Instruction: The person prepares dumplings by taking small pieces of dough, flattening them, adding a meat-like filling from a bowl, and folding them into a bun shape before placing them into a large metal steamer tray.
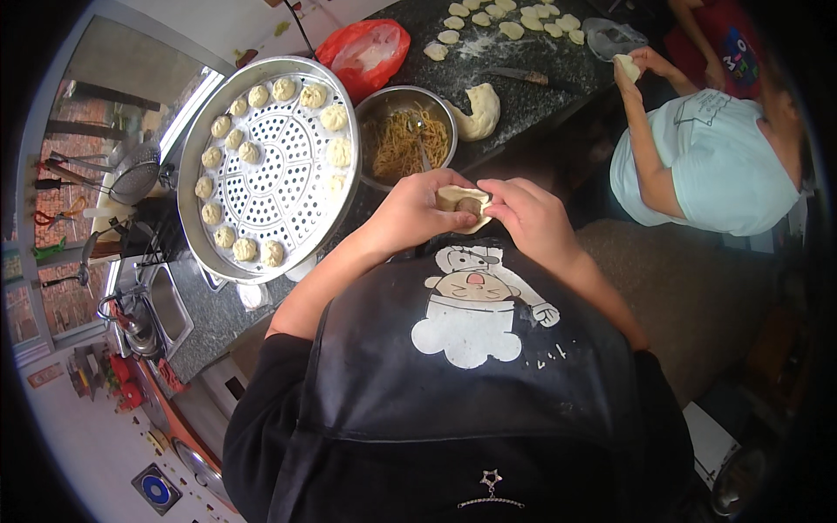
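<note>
My left hand (425, 209) cups a round dough wrapper (480, 223), its thumb pressing inside over a brownish filling (467, 206). At the wrapper's right edge, the fingers and thumb of my right hand (528, 219) pinch the rim. The wrapper is partly gathered, with its top still open. Just beyond my hands stands a steel bowl (451, 124) of shredded filling (402, 145), a metal spoon (420, 140) resting in it. To the left, a large perforated steamer tray (274, 176) carries several pleated buns (246, 248) around its rim and a couple further in.
A curved piece of dough (482, 111), a knife (516, 76) and several flattened wrappers (511, 30) lie on the floured dark counter (451, 68). Behind the bowl is a red plastic bag (366, 55). Another person (706, 157) at right holds dough (628, 67). A sink (169, 304) is at left.
</note>
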`<state>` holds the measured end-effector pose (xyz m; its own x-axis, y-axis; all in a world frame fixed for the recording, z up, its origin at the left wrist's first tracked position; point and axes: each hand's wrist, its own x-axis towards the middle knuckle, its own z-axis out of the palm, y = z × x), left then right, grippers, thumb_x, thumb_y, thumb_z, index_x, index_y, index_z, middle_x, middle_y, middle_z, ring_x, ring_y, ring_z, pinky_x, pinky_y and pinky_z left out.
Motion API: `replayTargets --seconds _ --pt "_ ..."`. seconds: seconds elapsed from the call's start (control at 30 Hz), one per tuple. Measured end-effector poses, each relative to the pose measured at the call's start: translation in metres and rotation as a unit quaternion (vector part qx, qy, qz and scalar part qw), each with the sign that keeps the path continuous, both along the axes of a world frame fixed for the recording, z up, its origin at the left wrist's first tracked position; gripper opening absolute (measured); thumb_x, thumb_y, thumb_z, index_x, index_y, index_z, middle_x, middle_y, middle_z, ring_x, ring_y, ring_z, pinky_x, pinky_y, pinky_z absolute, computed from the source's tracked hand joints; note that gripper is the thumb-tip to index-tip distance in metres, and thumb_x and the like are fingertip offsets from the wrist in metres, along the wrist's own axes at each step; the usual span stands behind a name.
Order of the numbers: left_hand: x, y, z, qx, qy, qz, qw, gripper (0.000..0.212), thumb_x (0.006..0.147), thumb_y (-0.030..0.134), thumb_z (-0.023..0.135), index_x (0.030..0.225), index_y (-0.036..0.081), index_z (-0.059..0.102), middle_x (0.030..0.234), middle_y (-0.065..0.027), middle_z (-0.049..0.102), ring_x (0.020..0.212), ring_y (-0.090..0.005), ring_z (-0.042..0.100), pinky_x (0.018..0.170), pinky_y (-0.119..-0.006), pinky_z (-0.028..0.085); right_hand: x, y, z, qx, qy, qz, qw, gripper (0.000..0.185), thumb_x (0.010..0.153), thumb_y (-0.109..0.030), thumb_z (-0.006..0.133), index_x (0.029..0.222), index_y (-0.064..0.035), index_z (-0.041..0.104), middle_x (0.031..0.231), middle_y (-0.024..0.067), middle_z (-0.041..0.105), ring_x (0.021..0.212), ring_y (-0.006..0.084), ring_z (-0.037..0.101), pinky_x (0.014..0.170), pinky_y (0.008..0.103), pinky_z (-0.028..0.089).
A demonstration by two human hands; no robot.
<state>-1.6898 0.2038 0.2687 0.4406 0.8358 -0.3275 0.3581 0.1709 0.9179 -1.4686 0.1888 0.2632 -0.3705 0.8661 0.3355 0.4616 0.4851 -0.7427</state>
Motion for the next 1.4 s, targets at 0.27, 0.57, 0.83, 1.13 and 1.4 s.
replayTargets --seconds 0.27,0.57,0.83,1.13,1.4 --pt "-0.005 0.0 -0.021 -0.08 -0.162 0.071 0.981 0.042 0.086 0.01 0.081 0.123 0.001 0.061 0.107 -0.0044 0.069 0.095 -0.0104 0.067 0.083 -0.025 0.056 -0.003 -0.001 -0.011 0.021 -0.03 -0.028 0.999 0.01 0.09 -0.005 0.068 0.1 -0.0031 0.066 0.087 0.0116 0.065 0.078 0.033 0.066 0.067 0.0378 0.054" --pt "-0.006 0.001 -0.028 -0.074 -0.197 0.103 0.972 0.036 0.091 0.005 0.074 0.125 -0.002 0.064 0.11 -0.0067 0.071 0.097 -0.0115 0.067 0.086 -0.025 0.057 -0.008 0.006 -0.012 0.048 -0.024 -0.002 0.999 0.017 0.085 -0.005 0.073 0.101 -0.0029 0.068 0.088 0.0131 0.069 0.074 0.0275 0.069 0.066 0.036 0.055" --pt "-0.005 0.003 -0.022 -0.062 -0.106 0.063 0.99 0.033 0.092 0.005 0.073 0.122 -0.003 0.067 0.104 -0.0052 0.072 0.093 -0.0083 0.066 0.084 -0.023 0.054 -0.009 0.01 -0.01 0.025 -0.043 0.007 0.999 0.019 0.084 -0.004 0.072 0.102 -0.0021 0.066 0.092 0.0134 0.067 0.083 0.0317 0.067 0.072 0.0384 0.055" --pt "-0.01 0.016 -0.01 -0.034 -0.074 -0.028 0.996 0.039 0.094 0.01 0.071 0.129 -0.003 0.062 0.103 -0.0047 0.07 0.095 -0.0102 0.066 0.086 -0.024 0.054 -0.006 0.014 -0.006 -0.057 0.005 0.003 0.998 0.013 0.084 -0.004 0.075 0.093 -0.0016 0.067 0.088 0.0113 0.067 0.073 0.0226 0.069 0.064 0.0315 0.055" --pt "-0.012 0.012 -0.022 0.06 -0.092 0.055 0.992 0.014 0.096 0.005 0.065 0.106 -0.002 0.07 0.104 -0.0072 0.071 0.09 -0.0127 0.068 0.078 -0.028 0.055 -0.007 0.012 -0.012 -0.006 0.014 -0.019 1.0 0.012 0.083 -0.007 0.073 0.092 -0.003 0.066 0.086 0.0114 0.067 0.074 0.0297 0.069 0.065 0.0376 0.056"
